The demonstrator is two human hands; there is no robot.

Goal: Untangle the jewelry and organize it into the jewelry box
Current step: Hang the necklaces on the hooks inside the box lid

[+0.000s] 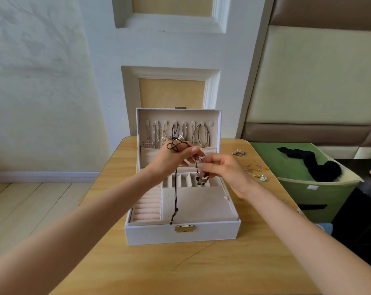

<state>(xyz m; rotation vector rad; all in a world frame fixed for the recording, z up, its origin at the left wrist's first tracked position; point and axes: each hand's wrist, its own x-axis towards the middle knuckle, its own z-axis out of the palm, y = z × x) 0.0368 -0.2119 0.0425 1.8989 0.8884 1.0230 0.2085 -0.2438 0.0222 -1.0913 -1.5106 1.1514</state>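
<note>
Untangling a cord necklace [176, 188] over the jewelry box [159, 233]: the left hand [169, 158] is gripping its loops and the right hand [225, 169] is pinching beside the pendant [201, 180]. Next it is likely needing those loops eased apart gently.

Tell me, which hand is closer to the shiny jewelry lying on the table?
Right. The right hand sits just left of the loose jewelry, pinching the black cord necklace. The left hand is farther left, above the jewelry box, gripping the same cord.

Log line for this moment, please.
left hand: holds black cord necklace; right hand: pinches cord above pendant; jewelry box: open; loose jewelry: on table, right of box
</note>
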